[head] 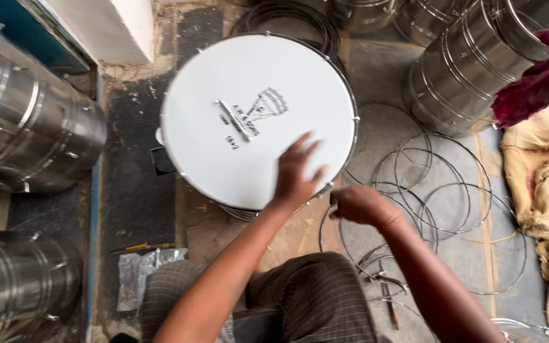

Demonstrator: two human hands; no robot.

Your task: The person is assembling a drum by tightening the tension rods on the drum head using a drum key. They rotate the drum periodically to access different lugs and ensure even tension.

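The drum (258, 121) under the left hand (295, 174) has a white skin that looks smooth and matt, like plastic film, bound by a thin bright metal rim. The right hand (358, 204) sits at that rim, its grip too blurred to read. Round about, the drum shells (27, 124) are polished sheet metal, glossy and ribbed, catching the light. The wire hoops (430, 184) on the ground are thin bare metal, dull grey. The floor (135, 190) looks rough and gritty, stained dark in patches. At the right lies coarse sacking (544, 184), tan and loosely woven, with a soft crimson cloth (535, 79) over it. The trousers (312, 298) are a fine-checked woven fabric.
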